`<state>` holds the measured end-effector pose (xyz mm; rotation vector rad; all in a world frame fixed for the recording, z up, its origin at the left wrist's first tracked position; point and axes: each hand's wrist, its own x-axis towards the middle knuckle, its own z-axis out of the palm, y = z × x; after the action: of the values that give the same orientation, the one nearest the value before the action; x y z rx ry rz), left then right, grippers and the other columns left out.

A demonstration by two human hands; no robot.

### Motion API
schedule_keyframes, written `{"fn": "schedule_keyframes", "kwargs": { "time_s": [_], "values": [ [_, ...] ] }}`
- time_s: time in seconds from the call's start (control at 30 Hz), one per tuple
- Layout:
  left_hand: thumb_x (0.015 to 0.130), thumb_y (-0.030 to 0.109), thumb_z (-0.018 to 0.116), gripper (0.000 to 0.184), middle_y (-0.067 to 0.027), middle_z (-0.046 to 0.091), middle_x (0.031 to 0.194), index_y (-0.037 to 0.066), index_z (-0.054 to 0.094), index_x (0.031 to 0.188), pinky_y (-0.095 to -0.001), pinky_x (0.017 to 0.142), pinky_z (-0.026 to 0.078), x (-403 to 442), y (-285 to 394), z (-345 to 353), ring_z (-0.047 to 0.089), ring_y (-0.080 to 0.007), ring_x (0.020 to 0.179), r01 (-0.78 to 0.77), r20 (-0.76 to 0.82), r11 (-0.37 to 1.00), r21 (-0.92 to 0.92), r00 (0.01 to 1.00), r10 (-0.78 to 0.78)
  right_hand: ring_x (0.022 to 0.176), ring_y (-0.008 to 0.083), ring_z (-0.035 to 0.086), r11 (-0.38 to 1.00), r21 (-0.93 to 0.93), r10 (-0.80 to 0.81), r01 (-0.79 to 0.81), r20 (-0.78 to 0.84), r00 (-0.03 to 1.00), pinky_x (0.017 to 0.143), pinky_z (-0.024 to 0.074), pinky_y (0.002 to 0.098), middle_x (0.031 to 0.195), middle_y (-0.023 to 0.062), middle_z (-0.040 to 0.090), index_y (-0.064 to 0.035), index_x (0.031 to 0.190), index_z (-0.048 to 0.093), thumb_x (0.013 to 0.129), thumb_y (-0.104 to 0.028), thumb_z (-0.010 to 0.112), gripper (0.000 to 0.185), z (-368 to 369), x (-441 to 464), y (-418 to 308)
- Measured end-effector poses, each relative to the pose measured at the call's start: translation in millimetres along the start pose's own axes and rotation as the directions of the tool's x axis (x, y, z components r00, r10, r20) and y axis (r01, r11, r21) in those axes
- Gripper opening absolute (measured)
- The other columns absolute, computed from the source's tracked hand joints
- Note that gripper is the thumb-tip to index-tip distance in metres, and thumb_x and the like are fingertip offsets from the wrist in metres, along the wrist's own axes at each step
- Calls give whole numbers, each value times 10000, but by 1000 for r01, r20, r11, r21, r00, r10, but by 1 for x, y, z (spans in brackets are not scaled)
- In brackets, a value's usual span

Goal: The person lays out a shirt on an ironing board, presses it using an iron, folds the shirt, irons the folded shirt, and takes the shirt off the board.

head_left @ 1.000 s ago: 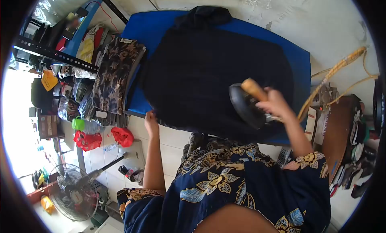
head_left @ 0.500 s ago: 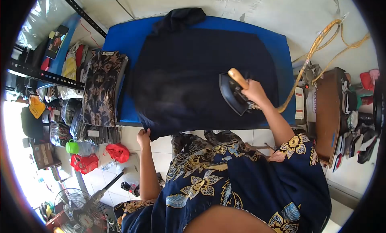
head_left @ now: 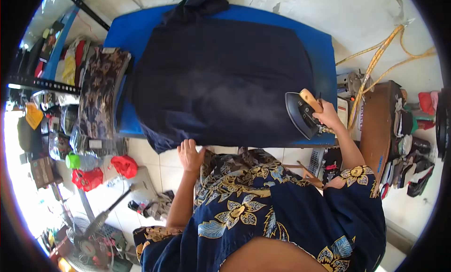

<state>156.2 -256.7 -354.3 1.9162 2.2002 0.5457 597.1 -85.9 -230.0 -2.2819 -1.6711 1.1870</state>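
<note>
A dark garment (head_left: 225, 70) lies spread over the blue padded ironing table (head_left: 124, 35), with one dark part bunched at the far edge. My right hand (head_left: 328, 115) is wrapped around the wooden handle of a black iron (head_left: 298, 116). The iron sits at the garment's right side, near the table's front right corner. At the front edge, my left hand (head_left: 190, 155) touches the hem with its fingers stretched out and its thumb apart. To its left, the garment hangs over the edge in loose wrinkles.
Folded patterned clothes (head_left: 97, 93) are stacked left of the table, beside a metal rack. A yellow cord (head_left: 376, 61) hangs at the right, near a wooden cabinet (head_left: 376, 131). A fan (head_left: 87, 246), red bags (head_left: 88, 179) and a bottle stand at lower left.
The iron has moved right in my right hand. My left hand has let go of its pinch on the garment's corner and shifted right along the hem. The view has shifted slightly.
</note>
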Motion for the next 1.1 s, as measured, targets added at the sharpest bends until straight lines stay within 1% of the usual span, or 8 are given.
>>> {"fn": "schedule_keyframes", "kwargs": {
  "time_s": [0.1,0.23,0.3,0.37,0.53,0.83,1.03,1.1],
  "values": [
    [708,91,584,137,-95,488,733,77,465,773,-403,658,397,-1,-14,8,516,-282,725,-124,-42,990,63,991,127,869,363,625,906,-253,-316,339,128,940,790,481,365,872,259,631,85,1207,461,624,-156,670,665,28,2,-13],
    [703,26,524,87,-101,478,701,69,463,748,-403,627,442,-5,-21,15,522,-289,687,-176,-96,984,-2,980,175,849,383,616,858,-336,-361,387,139,922,772,486,384,869,278,618,80,1196,471,627,-170,654,648,58,16,-60],
    [702,27,525,89,-99,481,706,68,464,751,-401,614,446,-12,-26,10,525,-287,680,-186,-83,982,-25,979,184,851,390,611,798,-318,-492,512,146,858,762,486,405,868,279,613,71,1182,483,625,-174,644,629,72,24,-81],
    [701,28,527,90,-97,483,711,67,466,754,-400,601,449,-15,-31,5,528,-286,674,-204,-74,977,-54,977,200,848,388,610,790,-338,-452,511,241,859,759,484,420,868,272,615,66,1173,488,617,-167,653,624,86,18,-108],
    [708,174,618,200,-86,507,745,72,481,813,-385,605,459,-7,-4,-9,551,-269,700,-263,-17,953,-150,965,263,864,385,610,730,-409,-470,547,281,837,773,498,428,895,244,623,51,1111,513,643,-176,661,541,120,-6,-144],
    [692,80,573,99,-85,516,696,66,498,755,-372,571,478,-4,-21,12,564,-256,646,-341,-38,937,-72,940,339,838,384,616,748,-412,-476,521,215,853,755,503,426,874,256,622,69,1086,504,638,-172,661,533,125,2,-148],
    [712,64,584,60,-73,513,651,60,524,710,-364,520,463,-14,-18,-31,546,-244,576,-390,-66,898,-202,921,385,755,397,612,629,-385,-581,676,346,737,683,498,454,761,225,623,0,1087,494,624,-161,650,514,169,-39,-145],
    [714,89,639,152,-75,495,634,72,490,693,-361,512,455,-9,-15,-46,538,-248,565,-456,-65,841,-291,886,459,741,395,611,627,-383,-519,678,444,730,669,495,465,760,228,622,9,1092,487,622,-146,651,522,179,-60,-153]
  ]
}}
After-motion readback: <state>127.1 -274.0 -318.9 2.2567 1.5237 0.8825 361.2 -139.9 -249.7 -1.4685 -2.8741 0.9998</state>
